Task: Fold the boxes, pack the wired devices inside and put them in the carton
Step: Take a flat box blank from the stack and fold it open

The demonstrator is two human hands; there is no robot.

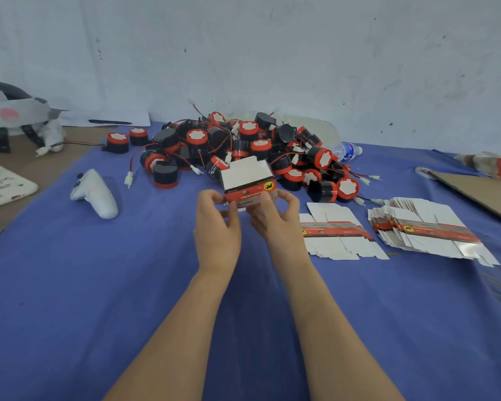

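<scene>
Centre of the frame, and the box (248, 180) is up off the cloth (128, 285), popped into shape with its white face tilted toward the camera and the red band just above the fingers. The left hand (217, 224) pinches the lower left corner, thumb and fingers curled onto the card; the right hand (275, 221) pinches the lower right side the same way, so both hands grip it. This looks like the flap-closing stage on the near end. To do it well, I'd say square the walls first, fold the small side flaps in, then press the tuck flap home along its crease rather than at the middle, so nothing buckles. Right behind the box, upper centre, the devices (243, 146) lie heaped with wires tangled; lifting one by its body should avoid dragging its neighbours. Flat boxes (428, 227) wait at right. A white controller (94, 193) lies at left. Whether the brown cardboard (475, 195) at the right edge is the carton, I cannot tell.
</scene>
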